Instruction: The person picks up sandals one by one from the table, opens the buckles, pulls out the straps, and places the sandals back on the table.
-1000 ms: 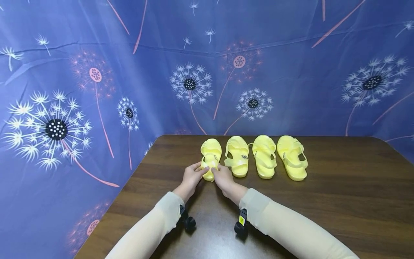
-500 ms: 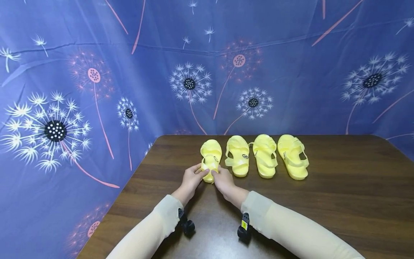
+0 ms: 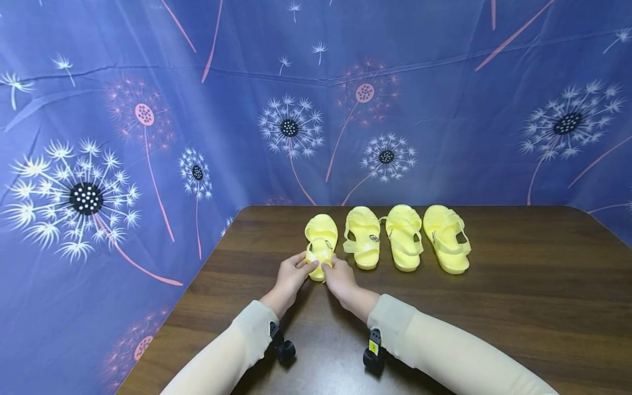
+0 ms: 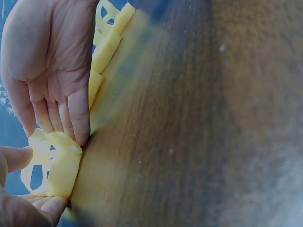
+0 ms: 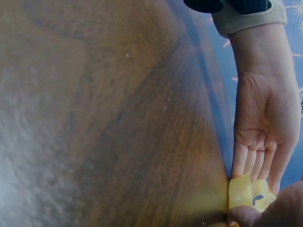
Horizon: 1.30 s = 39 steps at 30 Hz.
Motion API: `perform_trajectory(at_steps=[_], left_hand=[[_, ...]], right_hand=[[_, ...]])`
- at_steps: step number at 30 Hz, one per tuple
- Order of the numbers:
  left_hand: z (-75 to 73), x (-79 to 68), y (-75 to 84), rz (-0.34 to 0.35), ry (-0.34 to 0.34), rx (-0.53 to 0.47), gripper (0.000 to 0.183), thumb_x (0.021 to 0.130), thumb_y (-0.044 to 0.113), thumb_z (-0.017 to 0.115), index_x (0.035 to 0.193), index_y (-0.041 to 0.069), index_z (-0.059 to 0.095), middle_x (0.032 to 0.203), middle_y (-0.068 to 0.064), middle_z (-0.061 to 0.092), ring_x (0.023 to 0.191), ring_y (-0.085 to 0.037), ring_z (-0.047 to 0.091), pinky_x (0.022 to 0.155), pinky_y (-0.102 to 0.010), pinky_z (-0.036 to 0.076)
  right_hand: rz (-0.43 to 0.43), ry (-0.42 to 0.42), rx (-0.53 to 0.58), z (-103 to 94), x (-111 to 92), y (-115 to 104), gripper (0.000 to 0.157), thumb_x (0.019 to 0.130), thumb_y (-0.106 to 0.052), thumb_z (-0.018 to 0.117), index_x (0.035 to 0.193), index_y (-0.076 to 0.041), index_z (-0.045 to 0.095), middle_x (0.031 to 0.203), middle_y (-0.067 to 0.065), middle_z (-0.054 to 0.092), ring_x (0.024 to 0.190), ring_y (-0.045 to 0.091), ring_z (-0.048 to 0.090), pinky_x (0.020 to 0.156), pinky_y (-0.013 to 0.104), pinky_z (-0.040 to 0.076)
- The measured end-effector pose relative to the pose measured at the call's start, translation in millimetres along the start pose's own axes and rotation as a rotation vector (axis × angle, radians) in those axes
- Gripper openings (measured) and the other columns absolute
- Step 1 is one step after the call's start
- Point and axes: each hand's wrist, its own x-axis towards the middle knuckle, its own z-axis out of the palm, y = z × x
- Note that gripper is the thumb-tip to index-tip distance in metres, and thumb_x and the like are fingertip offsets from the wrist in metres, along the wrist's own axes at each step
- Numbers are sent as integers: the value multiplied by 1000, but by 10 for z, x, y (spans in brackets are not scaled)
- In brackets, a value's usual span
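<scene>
A yellow jelly sandal (image 3: pixel 322 225) lies at the left end of a row of sandals, heel toward me. My left hand (image 3: pixel 291 277) holds it by the heel end from the left, and my right hand (image 3: pixel 342 278) holds the same end from the right. Both thumbs come over the back strap, while the other fingers lie along the sides, partly hidden in the head view. The left wrist view shows the sandal's heel (image 4: pixel 65 165) between the two hands, low over the wood. Part of the heel strap (image 5: pixel 240 191) also shows in the right wrist view.
Three more yellow sandals stand to the right: one sandal (image 3: pixel 366 258) close by, a middle sandal (image 3: pixel 406 263) and an outer sandal (image 3: pixel 453 264). All are on a brown wooden table (image 3: pixel 518 285). A blue dandelion-print cloth (image 3: pixel 444 109) hangs behind the far edge.
Both hands have drawn the left sandal slightly toward me, its heel now a bit nearer than the others. The other sandals have stayed in place.
</scene>
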Motion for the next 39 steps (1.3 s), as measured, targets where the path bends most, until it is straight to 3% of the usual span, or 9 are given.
perform_trajectory(at_steps=[11, 22, 39], left_hand=[[-7, -51, -6, -9, 9, 6, 55, 90, 8, 66, 137, -12, 44, 135, -30, 51, 128, -35, 50, 101, -37, 48], [11, -153, 26, 4, 16, 23, 56, 89, 8, 66, 137, -12, 44, 136, -30, 50, 129, -36, 49, 102, -39, 47], [4, -302, -6, 19, 15, 16, 58, 89, 8, 67, 137, -14, 43, 135, -31, 50, 128, -37, 50, 101, -37, 48]], right_hand=[[11, -8, 9, 19, -96, -11, 56, 102, -19, 44, 148, 6, 26, 156, 19, 27, 144, 36, 25, 117, 52, 23], [-18, 34, -11, 20, -162, 0, 54, 100, -17, 46, 146, 7, 31, 153, 20, 31, 141, 38, 30, 116, 51, 25], [-12, -1, 38, 6, -315, 21, 54, 100, -16, 46, 146, 8, 29, 155, 21, 27, 142, 39, 28, 116, 53, 25]])
